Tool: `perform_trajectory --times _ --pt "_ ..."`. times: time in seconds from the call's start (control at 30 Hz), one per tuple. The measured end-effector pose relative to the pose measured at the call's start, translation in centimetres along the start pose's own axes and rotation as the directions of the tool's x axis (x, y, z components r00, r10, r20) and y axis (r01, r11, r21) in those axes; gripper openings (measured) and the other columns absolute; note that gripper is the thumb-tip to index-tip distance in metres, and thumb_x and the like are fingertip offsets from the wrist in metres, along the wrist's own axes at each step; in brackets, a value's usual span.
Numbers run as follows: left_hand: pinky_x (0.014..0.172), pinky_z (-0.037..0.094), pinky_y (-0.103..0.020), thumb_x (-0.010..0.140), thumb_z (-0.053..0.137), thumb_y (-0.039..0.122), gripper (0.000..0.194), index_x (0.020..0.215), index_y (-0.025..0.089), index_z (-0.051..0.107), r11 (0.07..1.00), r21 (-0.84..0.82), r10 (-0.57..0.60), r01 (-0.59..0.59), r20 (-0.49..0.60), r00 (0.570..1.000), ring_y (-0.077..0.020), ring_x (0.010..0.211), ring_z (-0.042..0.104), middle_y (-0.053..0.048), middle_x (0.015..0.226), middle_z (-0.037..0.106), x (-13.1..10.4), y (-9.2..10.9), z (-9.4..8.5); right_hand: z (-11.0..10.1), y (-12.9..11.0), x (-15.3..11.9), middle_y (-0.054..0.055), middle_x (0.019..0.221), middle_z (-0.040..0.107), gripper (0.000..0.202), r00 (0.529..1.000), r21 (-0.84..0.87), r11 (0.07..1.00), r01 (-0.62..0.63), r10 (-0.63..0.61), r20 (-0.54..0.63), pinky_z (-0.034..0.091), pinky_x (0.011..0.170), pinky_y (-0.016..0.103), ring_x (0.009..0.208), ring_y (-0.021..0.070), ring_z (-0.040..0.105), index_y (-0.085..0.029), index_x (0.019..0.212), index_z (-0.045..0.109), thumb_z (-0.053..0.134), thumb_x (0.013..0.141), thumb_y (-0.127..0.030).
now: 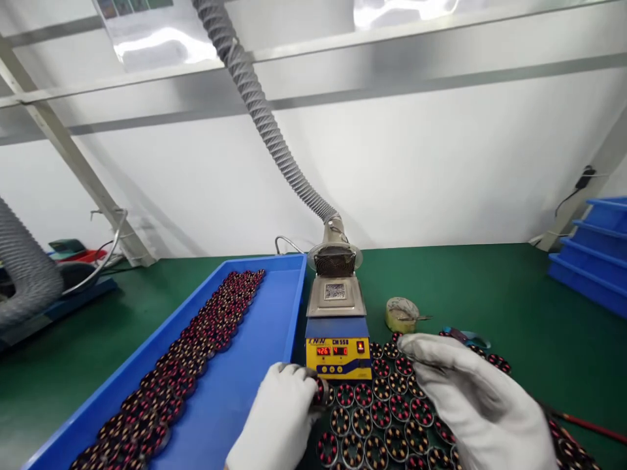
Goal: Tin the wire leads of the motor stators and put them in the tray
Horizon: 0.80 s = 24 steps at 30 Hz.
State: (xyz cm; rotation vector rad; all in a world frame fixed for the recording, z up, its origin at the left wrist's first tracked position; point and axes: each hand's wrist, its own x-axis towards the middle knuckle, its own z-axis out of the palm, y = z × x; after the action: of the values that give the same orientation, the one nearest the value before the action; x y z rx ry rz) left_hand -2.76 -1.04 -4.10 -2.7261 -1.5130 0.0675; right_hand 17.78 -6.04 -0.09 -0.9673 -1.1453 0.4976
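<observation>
My left hand [277, 418], in a white glove, is closed round a small ring-shaped coil part [321, 391] with a dark rim and red and gold segments. It is just in front of a solder pot [337, 359] with a yellow front panel and lit red digits. My right hand [482, 398], also gloved in white, hovers over rows of similar ring parts [381, 414] on the green table. Its fingers are bent together near the fingertips; anything between them is hidden.
To the left lies a long blue tray [264, 333] with overlapping ring parts along one side. A yellowish tub [401, 314] stands right of the solder pot. Stacked blue bins [592, 261] are at far right. A grey exhaust hose [274, 137] hangs down above the pot.
</observation>
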Motion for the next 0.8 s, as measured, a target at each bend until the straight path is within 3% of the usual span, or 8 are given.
perform_trajectory --times 0.07,0.13,0.2,0.33,0.4,0.53,0.63,0.8 --pt "0.089 0.037 -0.041 0.077 0.053 0.014 0.021 0.096 0.022 0.058 0.997 -0.053 0.038 -0.060 -0.352 0.935 -0.0241 0.101 0.055 -0.007 0.109 0.063 -0.2 0.4 -1.5 1.4 1.1 0.6 0.004 0.089 0.071 0.018 0.986 0.243 0.957 -0.160 0.143 0.088 0.057 0.068 0.026 0.075 0.0186 0.068 -0.028 0.088 0.067 0.070 0.070 -0.030" --pt "0.093 0.034 -0.041 0.079 0.054 0.021 0.021 0.100 0.025 0.053 0.981 -0.078 0.089 -0.178 -0.635 0.768 -0.0245 0.106 0.052 -0.007 0.111 0.061 0.0 1.4 -2.4 2.9 2.2 0.9 0.008 0.090 0.070 0.037 0.938 0.465 0.834 -0.299 0.166 0.304 0.057 0.060 0.030 0.069 0.0207 0.068 -0.025 0.095 0.064 0.075 0.062 -0.038" --pt "0.091 0.036 -0.043 0.076 0.058 0.022 0.029 0.103 0.030 0.049 0.970 -0.092 0.081 -0.226 -0.751 0.656 -0.0281 0.111 0.048 -0.008 0.115 0.057 0.7 2.9 -2.7 3.8 2.8 0.9 0.010 0.088 0.069 0.043 0.919 0.568 0.739 -0.363 0.182 0.350 0.056 0.063 0.032 0.073 0.0219 0.067 -0.022 0.096 0.062 0.072 0.062 -0.045" --pt "0.088 0.036 -0.051 0.066 0.062 0.024 0.062 0.119 0.039 0.033 0.955 -0.217 -0.066 -0.201 -0.819 0.570 -0.0395 0.122 0.027 -0.005 0.143 0.011 2.3 5.4 -3.2 2.9 2.1 1.1 0.006 0.081 0.069 0.034 0.944 0.490 0.812 -0.315 0.217 0.248 0.054 0.068 0.031 0.072 0.0195 0.066 -0.021 0.088 0.065 0.074 0.062 -0.040" --pt "0.087 0.039 -0.051 0.068 0.056 0.027 0.072 0.131 0.032 0.022 0.924 -0.250 -0.042 -0.290 -0.818 0.573 -0.0397 0.123 0.027 -0.011 0.144 0.006 3.0 5.7 -3.4 2.0 1.3 1.3 0.005 0.085 0.069 0.034 0.938 0.373 0.865 -0.334 0.265 0.225 0.053 0.073 0.028 0.077 0.0188 0.066 -0.020 0.090 0.065 0.077 0.059 -0.031" --pt "0.084 0.046 -0.035 0.076 0.037 0.013 0.053 0.129 0.020 0.033 0.884 -0.027 0.269 -0.467 -0.788 0.553 -0.0237 0.110 0.050 -0.012 0.122 0.053 4.1 4.3 -2.9 2.0 0.6 1.5 0.005 0.084 0.069 0.044 0.923 0.134 0.915 -0.380 0.365 0.121 0.050 0.077 0.029 0.082 0.0213 0.063 -0.019 0.088 0.061 0.076 0.047 -0.012" --pt "0.078 0.049 -0.029 0.077 0.037 0.010 0.045 0.121 0.018 0.042 0.859 0.037 0.354 -0.511 -0.764 0.539 -0.0194 0.099 0.059 -0.008 0.112 0.062 4.5 2.9 -2.0 2.6 1.0 1.3 0.002 0.079 0.066 0.042 0.927 -0.042 0.928 -0.371 0.372 0.038 0.049 0.073 0.029 0.078 0.0207 0.061 -0.021 0.082 0.058 0.074 0.044 -0.010" --pt "0.077 0.048 -0.019 0.081 0.059 0.034 0.034 0.112 0.030 0.047 0.725 -0.400 0.152 -0.560 -0.700 0.697 -0.0136 0.088 0.063 0.003 0.101 0.066 3.8 2.4 -1.8 1.3 0.6 1.6 0.000 0.078 0.058 0.038 0.855 0.106 0.894 -0.435 0.373 0.361 0.047 0.067 0.027 0.075 0.0185 0.057 -0.021 0.079 0.059 0.081 0.048 -0.018"
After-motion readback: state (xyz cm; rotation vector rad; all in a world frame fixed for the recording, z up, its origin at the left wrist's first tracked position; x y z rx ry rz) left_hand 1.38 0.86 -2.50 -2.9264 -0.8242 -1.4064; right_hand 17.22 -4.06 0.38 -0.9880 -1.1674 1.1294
